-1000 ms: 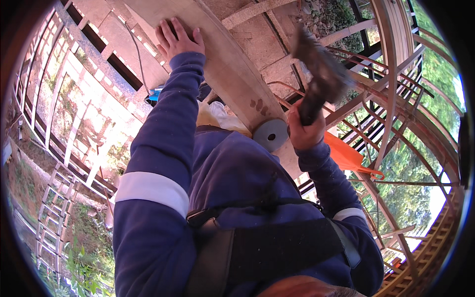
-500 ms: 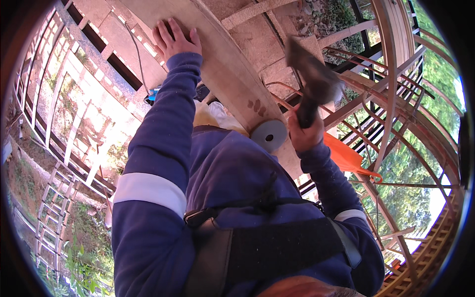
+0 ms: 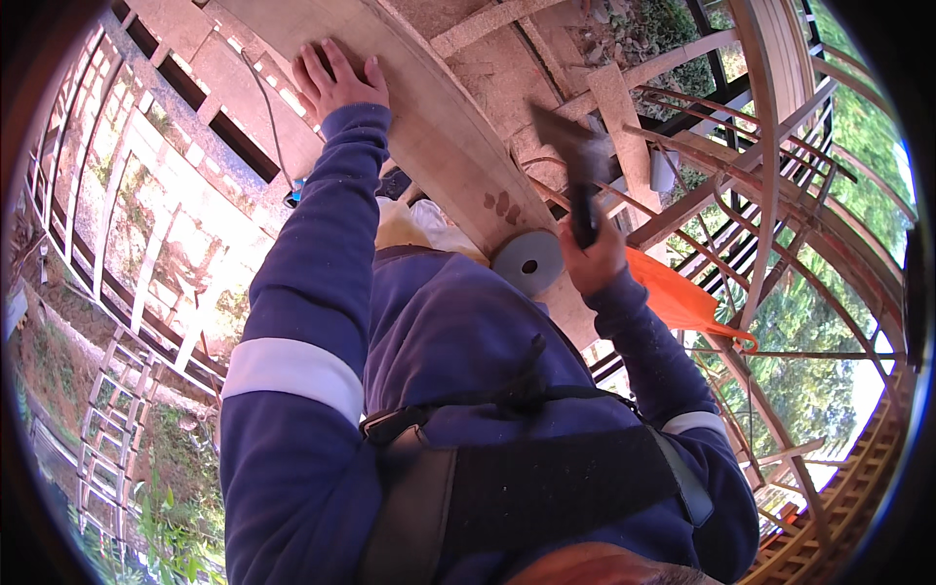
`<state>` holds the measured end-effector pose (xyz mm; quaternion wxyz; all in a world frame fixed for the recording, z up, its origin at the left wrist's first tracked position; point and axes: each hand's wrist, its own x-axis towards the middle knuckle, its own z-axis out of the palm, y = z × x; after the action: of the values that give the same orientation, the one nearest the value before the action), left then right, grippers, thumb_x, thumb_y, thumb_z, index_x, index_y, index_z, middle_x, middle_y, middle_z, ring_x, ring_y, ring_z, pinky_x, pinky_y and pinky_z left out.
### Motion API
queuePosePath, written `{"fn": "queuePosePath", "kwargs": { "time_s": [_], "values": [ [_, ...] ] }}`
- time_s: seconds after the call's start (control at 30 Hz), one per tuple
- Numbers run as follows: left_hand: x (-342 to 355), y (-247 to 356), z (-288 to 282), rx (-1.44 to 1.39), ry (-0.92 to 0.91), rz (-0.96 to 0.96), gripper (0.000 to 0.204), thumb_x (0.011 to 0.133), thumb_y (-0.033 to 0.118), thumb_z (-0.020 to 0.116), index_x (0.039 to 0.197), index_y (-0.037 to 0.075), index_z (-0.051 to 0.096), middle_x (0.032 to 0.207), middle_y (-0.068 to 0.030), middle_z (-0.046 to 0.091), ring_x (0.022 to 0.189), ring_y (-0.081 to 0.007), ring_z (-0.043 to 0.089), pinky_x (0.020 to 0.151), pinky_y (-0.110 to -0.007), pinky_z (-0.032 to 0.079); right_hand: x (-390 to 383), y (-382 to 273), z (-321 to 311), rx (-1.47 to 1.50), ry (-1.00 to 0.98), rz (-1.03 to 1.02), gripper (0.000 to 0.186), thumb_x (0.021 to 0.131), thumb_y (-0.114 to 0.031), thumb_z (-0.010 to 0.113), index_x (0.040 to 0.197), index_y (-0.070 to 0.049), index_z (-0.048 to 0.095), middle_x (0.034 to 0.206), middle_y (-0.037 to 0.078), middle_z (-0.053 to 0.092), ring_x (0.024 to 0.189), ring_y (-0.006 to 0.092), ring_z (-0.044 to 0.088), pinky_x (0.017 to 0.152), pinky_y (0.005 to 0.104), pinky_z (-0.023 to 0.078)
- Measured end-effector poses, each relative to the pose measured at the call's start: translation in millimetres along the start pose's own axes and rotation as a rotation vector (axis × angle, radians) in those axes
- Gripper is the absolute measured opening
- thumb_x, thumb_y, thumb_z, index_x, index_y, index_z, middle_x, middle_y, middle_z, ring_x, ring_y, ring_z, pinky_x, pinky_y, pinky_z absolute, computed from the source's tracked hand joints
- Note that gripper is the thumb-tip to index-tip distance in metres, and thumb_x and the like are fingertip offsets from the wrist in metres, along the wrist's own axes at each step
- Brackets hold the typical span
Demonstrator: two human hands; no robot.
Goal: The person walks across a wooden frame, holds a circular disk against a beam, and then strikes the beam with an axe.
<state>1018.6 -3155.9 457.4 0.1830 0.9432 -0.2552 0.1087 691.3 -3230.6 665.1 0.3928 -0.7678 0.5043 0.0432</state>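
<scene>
My left hand [image 3: 338, 80] lies with its fingers spread on a long wooden plank [image 3: 429, 136] that runs down toward my lap. In my right hand [image 3: 595, 258] is the black handle of what looks like a hatchet [image 3: 577, 146]. Its dark, wide head is raised beyond the plank's right edge, apart from the wood and blurred by motion. At the plank's near end rests a round grey disc [image 3: 508, 260] with a dark hole in its centre, close to my right wrist. Dark damp-looking spots [image 3: 502, 206] mark the wood just above it.
An orange bag or sheet [image 3: 673, 292] hangs right of my right forearm. White and yellowish plastic [image 3: 414, 226] lies left of the plank's near end. A cord [image 3: 268, 107] runs down at the left. Metal bars and beams [image 3: 760, 195] frame the right side.
My right hand has swung the hatchet a little left and toward me, so its head now sits nearer the plank. My left hand still presses on the plank.
</scene>
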Motion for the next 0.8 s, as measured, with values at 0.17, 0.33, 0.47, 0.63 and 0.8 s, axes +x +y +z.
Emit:
{"fn": "queuePosePath", "kwargs": {
  "time_s": [0.17, 0.33, 0.47, 0.63, 0.8],
  "values": [
    [5.0, 0.4, 1.9, -0.076, 0.008, 0.014, 0.074, 0.089, 0.050, 0.059, 0.149, 0.011, 0.041, 0.158, -0.0178, 0.031, 0.147, -0.0411, 0.023, 0.111, -0.064, 0.029, 11.3, 4.8, -4.5, -0.124, -0.210, 0.050, 0.028, 0.084, -0.017, 0.068, 0.103, 0.000, 0.058, 0.081, 0.023, 0.065, 0.081, 0.0443, 0.064, 0.071, 0.0461, 0.050],
    [3.5, -3.0, 4.1, -0.118, 0.046, 0.032, 0.074, 0.089, 0.051, 0.058, 0.149, 0.012, 0.041, 0.159, -0.0171, 0.030, 0.147, -0.0399, 0.023, 0.111, -0.063, 0.029, -8.8, -29.9, -28.9, 0.249, 0.070, -0.145, 0.014, 0.085, -0.008, 0.068, 0.094, -0.001, 0.062, 0.076, 0.015, 0.064, 0.072, 0.0263, 0.066, 0.067, 0.0355, 0.050],
    [0.8, -3.0, 1.9, -0.085, -0.049, 0.000, 0.073, 0.090, 0.051, 0.058, 0.149, 0.012, 0.042, 0.159, -0.0170, 0.028, 0.147, -0.0397, 0.023, 0.112, -0.063, 0.029, -6.0, 3.6, -2.6, 0.076, 0.018, -0.079, 0.013, 0.085, -0.009, 0.066, 0.094, -0.001, 0.060, 0.077, 0.019, 0.064, 0.074, 0.0339, 0.067, 0.069, 0.0376, 0.052],
    [-0.6, 0.1, 0.8, -0.087, -0.029, -0.026, 0.073, 0.090, 0.051, 0.057, 0.150, 0.013, 0.040, 0.160, -0.0161, 0.027, 0.148, -0.0394, 0.021, 0.112, -0.063, 0.028, 10.9, 18.6, -1.1, -0.179, -0.282, 0.204, 0.022, 0.083, -0.013, 0.066, 0.099, 0.000, 0.059, 0.080, 0.020, 0.065, 0.077, 0.0395, 0.067, 0.072, 0.0427, 0.052],
    [-0.1, -2.6, 1.7, -0.068, -0.059, 0.006, 0.075, 0.090, 0.051, 0.057, 0.152, 0.014, 0.037, 0.160, -0.0163, 0.027, 0.149, -0.0392, 0.020, 0.112, -0.063, 0.029, -7.5, -26.1, -34.5, 0.108, 0.059, -0.202, 0.013, 0.090, -0.007, 0.066, 0.099, 0.001, 0.061, 0.074, 0.005, 0.063, 0.064, 0.0109, 0.060, 0.060, 0.0271, 0.049]
  ]
}}
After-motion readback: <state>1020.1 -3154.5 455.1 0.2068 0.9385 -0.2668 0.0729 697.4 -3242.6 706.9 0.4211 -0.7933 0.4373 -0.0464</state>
